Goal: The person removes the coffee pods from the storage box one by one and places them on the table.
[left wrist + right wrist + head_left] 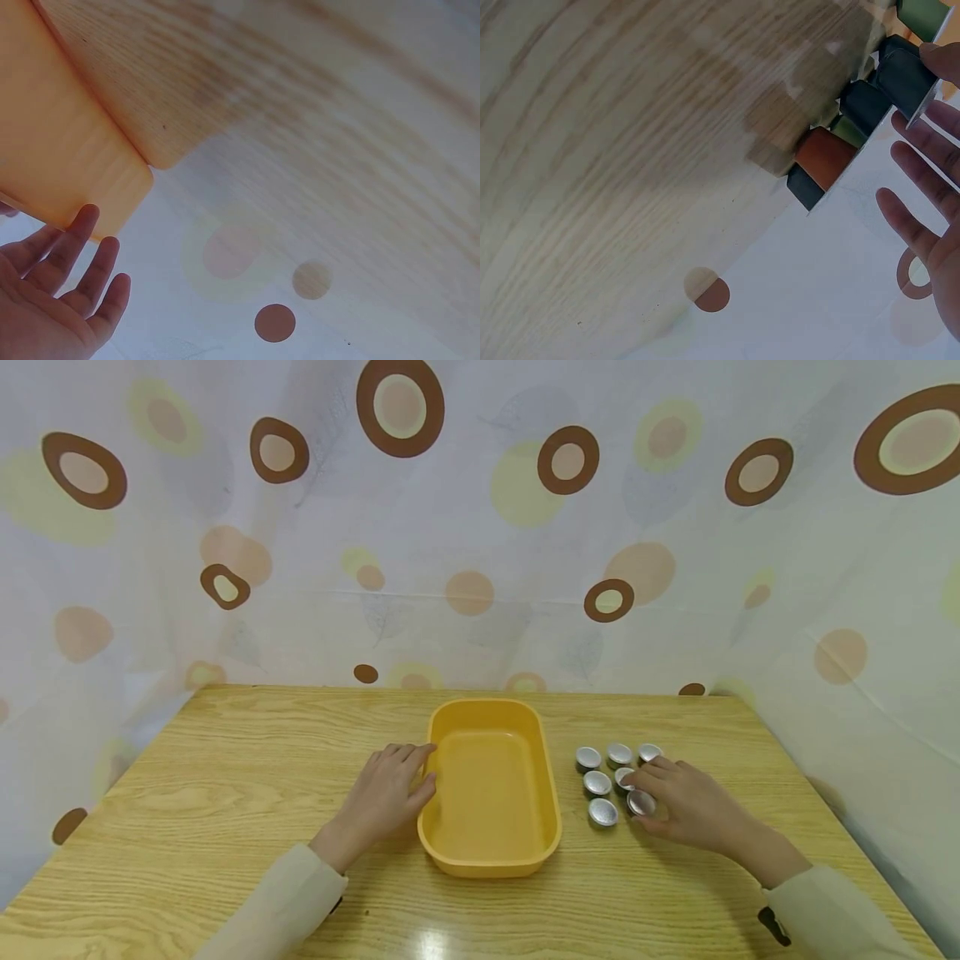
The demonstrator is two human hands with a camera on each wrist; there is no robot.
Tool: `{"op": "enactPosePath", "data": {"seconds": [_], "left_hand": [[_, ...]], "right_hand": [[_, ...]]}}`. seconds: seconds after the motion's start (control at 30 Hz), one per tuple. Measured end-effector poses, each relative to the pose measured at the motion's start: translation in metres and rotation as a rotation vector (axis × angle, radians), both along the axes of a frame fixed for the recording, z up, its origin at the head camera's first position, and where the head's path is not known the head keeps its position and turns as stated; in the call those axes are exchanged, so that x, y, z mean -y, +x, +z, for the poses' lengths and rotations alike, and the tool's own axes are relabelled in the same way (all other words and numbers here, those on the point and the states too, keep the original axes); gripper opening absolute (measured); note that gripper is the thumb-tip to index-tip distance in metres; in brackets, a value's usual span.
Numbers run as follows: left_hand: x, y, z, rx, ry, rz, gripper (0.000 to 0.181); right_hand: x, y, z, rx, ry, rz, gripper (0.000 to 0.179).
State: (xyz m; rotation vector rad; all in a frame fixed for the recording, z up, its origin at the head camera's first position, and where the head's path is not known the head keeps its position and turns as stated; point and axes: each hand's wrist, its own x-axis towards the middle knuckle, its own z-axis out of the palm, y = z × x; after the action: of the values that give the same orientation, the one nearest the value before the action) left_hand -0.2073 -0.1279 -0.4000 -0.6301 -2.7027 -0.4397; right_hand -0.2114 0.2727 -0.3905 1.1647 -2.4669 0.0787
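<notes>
A yellow rectangular tray stands on the wooden table, with nothing inside. My left hand is at its left rim, fingers fairly straight; in the left wrist view the fingertips touch the upper edge of the tray's outer wall. To the tray's right, several coffee capsules with silver lids stand in rough rows, such as this front capsule. My right hand pinches one capsule between thumb and fingers. In the right wrist view that capsule has a dark body.
Other capsules show differing bodies: an orange-brown capsule and a green capsule. Bare wood lies left of the tray on the table. A patterned cloth hangs behind the table and along its sides.
</notes>
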Motion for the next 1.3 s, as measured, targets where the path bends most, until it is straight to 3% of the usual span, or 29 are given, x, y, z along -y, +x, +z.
{"op": "enactPosePath", "data": {"seconds": [0.77,1.3], "left_hand": [[-0.0011,0.0003,0.0030,0.009,-0.009,0.003,0.039],[-0.0004,0.0003,0.0014,0.013,-0.018,0.003,0.040]], "right_hand": [[0.0004,0.0007,-0.0076,-0.033,0.046,-0.049,0.048],[0.0010,0.0002,-0.0084,-0.062,0.044,-0.034,0.052]]}}
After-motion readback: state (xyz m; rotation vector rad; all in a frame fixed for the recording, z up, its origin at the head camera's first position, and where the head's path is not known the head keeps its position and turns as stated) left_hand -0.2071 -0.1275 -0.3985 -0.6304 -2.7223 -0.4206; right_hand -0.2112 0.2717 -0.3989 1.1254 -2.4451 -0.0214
